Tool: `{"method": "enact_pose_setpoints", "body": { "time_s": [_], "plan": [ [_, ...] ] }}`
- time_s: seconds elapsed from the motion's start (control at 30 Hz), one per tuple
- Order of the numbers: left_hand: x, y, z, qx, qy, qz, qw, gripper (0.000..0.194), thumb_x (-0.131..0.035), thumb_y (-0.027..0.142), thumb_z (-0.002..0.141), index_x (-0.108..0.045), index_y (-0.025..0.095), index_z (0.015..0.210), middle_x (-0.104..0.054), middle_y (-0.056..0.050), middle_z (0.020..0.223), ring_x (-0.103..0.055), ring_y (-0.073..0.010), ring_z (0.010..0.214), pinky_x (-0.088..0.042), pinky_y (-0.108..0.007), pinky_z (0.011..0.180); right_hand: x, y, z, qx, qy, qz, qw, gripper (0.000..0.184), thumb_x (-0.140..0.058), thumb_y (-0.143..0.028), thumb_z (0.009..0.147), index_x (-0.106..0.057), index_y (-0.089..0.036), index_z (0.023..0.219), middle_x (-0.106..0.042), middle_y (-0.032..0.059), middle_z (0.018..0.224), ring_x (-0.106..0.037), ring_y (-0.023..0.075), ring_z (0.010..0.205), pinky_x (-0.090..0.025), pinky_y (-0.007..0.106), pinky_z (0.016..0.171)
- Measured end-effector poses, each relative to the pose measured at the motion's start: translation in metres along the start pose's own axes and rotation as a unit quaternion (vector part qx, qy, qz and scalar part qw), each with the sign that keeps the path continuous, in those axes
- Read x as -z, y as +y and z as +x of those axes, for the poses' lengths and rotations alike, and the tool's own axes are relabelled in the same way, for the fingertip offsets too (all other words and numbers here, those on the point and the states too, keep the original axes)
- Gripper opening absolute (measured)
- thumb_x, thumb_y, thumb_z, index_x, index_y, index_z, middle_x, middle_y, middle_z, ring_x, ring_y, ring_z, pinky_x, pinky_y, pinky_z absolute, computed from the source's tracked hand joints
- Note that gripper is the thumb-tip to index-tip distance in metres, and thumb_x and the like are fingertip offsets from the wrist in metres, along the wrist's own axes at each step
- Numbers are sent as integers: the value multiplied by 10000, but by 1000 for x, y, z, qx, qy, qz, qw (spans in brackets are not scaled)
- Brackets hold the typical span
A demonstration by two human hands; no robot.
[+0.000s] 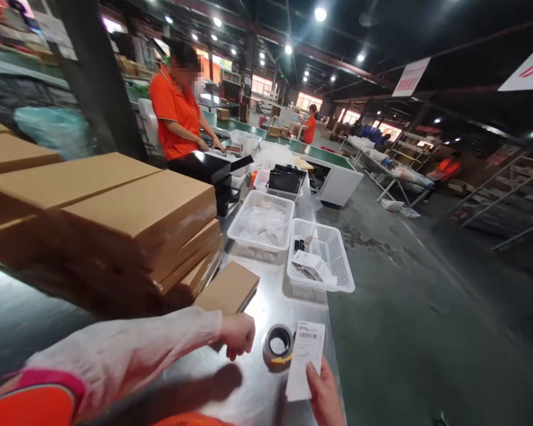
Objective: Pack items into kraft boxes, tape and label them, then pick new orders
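My right hand [323,390] grips a printed paper slip [305,361] with a barcode near its top, thumb pressed on the front. Left of the slip, a roll of tape [278,348] with a yellow piece at its lower edge lies on the metal table [270,290]. My left hand [237,334], in a white sleeve, is closed above the table with fingers curled down; whatever may be inside is hidden. Just beyond it lies a small flat cardboard box [228,287], partly covered by the hand and forearm.
Large cardboard boxes [137,195] are stacked at the left. Ahead stand a white basket [261,222] of clear plastic bags and another white basket [333,254] holding papers. A co-worker in an orange shirt [175,112] works beyond the boxes. The table's right edge drops to the floor.
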State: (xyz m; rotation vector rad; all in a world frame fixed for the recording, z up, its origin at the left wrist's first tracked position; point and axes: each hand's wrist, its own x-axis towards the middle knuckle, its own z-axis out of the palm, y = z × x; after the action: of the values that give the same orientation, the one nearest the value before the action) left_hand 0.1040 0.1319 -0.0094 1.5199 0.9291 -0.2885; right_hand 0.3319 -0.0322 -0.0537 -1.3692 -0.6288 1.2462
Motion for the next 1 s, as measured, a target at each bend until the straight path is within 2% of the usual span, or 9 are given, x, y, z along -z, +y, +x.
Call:
{"method": "enact_pose_setpoints", "body": {
  "time_s": [0.07,0.13,0.27,0.33,0.47,0.57,0.67,0.83,1.0],
  "plan": [
    [-5,13,13,-19,-3,24,1000,172,-498,9,527,-595,146,488,-521,17,403,-491,-130,336,-387,-230,373,-10,14,-10,-21,28,32,999,508,-748,-546,651,-657,-189,1001,-715,112,960,-670,287,886,-544,402,751],
    [-10,23,18,-49,11,33,998,223,-490,18,546,-665,149,593,-538,31,448,-499,-112,365,-394,-212,394,-20,20,-19,-13,88,41,995,529,-776,-529,615,-634,-184,990,-711,109,992,-667,283,907,-548,390,762],
    [-20,23,11,-91,65,19,994,260,-494,92,645,-717,127,774,-550,25,508,-517,-104,444,-421,-207,452,-34,23,-35,18,224,38,974,646,-802,-567,519,-571,-180,982,-711,116,980,-672,277,868,-552,368,721],
    [-24,15,-1,-106,93,0,990,245,-502,151,696,-714,101,807,-572,5,534,-536,-113,487,-436,-213,483,-42,24,-48,13,238,27,971,662,-764,-628,528,-549,-182,968,-717,95,855,-671,257,763,-540,346,641],
    [-33,-8,-34,-155,129,-33,979,325,-548,367,762,-716,92,805,-648,-43,650,-583,-139,608,-462,-231,570,-66,28,-82,15,193,-64,979,557,-664,-692,617,-556,-180,809,-635,24,600,-574,175,549,-438,269,492],
    [-45,-32,-58,-188,124,-44,973,364,-655,439,681,-735,107,806,-703,-61,762,-619,-171,729,-467,-238,648,-92,34,-111,30,158,-138,977,520,-627,-694,656,-549,-180,672,-570,4,547,-493,135,509,-381,247,466],
    [-60,-68,-79,-181,115,-52,975,311,-721,378,601,-743,113,762,-711,-57,724,-625,-183,696,-456,-246,622,-121,50,-137,25,140,-156,977,511,-640,-676,653,-587,-169,667,-589,19,601,-508,144,559,-414,257,511],
    [-82,-143,-110,-138,124,-73,980,252,-661,344,643,-724,102,673,-675,-52,618,-585,-166,596,-415,-251,553,-163,99,-176,-32,116,-99,988,536,-779,-572,551,-640,-151,852,-676,66,766,-596,179,661,-476,278,581],
    [-95,-193,-137,-106,126,-86,983,306,-644,396,674,-705,100,624,-631,-36,566,-542,-153,581,-376,-252,550,-185,141,-205,-80,119,-89,986,514,-776,-599,538,-590,-155,717,-651,56,622,-554,149,531,-424,256,481]
  ]
}}
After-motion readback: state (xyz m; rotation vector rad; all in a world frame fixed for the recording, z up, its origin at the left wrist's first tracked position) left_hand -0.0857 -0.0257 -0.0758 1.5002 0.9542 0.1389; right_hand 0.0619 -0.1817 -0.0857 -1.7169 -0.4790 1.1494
